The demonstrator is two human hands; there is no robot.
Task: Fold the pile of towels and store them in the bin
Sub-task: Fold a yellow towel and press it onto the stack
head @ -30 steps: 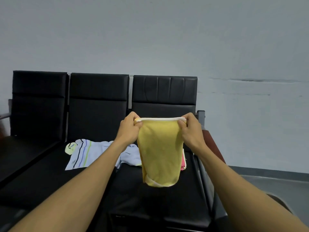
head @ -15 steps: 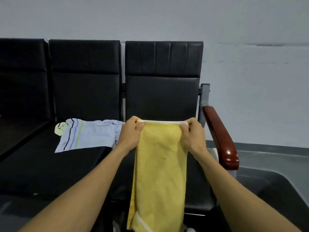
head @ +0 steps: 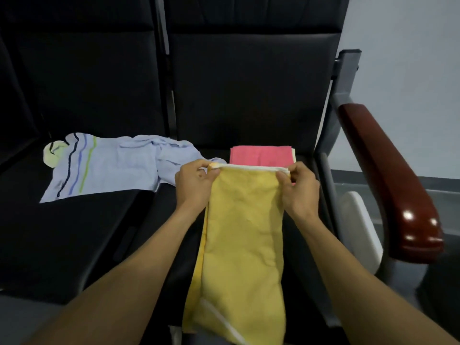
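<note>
Both hands up front over the bench (head: 74, 232), a row of black padded seats. Left hand (head: 193, 184) pinches the top left corner of the yellow towel (head: 245, 245), thumb and curled fingers closed on the white hem. Right hand (head: 300, 186) pinches the top right corner the same way, fingers curled round the edge. Hem stretched taut and level between the two hands. Towel looks doubled lengthwise, a second layer edge showing along its left side; it runs from the hands toward the camera, over the front edge of the seat, a white hem strip crossing its near end at a slant. Just beyond the hands, toward the seat back: pink towel (head: 260, 154), folded flat on the seat, a pale edge of another cloth showing along its right side. Its near edge is partly hidden behind the yellow hem and the right hand. Left of the left hand, reaching almost to it: blue towel (head: 107, 168), unfolded and rumpled, spread across the next seat, with dark, blue and green stripes near its far left end. Right of the right hand: dark red armrest (head: 388, 180) on a grey frame, a white object (head: 359, 225) under it, identity unclear.
</note>
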